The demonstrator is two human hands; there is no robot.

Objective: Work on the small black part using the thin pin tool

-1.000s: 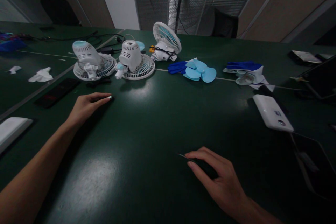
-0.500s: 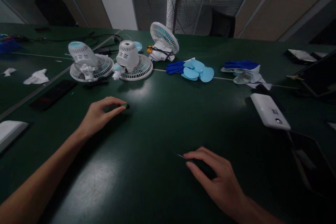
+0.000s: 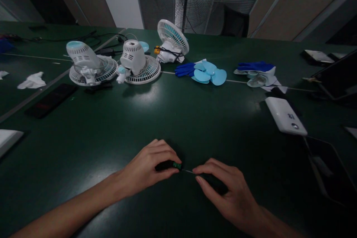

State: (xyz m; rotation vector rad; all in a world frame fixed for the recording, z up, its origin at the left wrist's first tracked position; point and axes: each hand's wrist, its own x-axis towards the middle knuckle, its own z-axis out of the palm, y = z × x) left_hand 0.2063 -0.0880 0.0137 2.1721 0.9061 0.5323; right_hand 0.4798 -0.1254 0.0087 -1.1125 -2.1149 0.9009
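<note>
Near the front middle of the table, my left hand (image 3: 149, 163) pinches a small green-and-black piece (image 3: 177, 165) between thumb and fingers; its exact kind is too small to make out. Just to the right, my right hand (image 3: 231, 187) is closed around a screwdriver (image 3: 214, 183) with a dark handle, partly hidden by the fingers. Its thin metal shaft points left, and the tip is at or touching the small piece; I cannot tell which.
Small white fans (image 3: 134, 59) stand in several places along the back left of the green table (image 3: 134, 119). Light-blue fan blades (image 3: 210, 73) lie by blue gloves (image 3: 185, 69). A white power bank (image 3: 286, 115) is at right, a dark phone-like slab (image 3: 51, 100) at left.
My left hand has moved right and toward me, bringing the small green-and-black piece to the screwdriver's tip. My right hand has stayed nearly in place, still holding the screwdriver.
</note>
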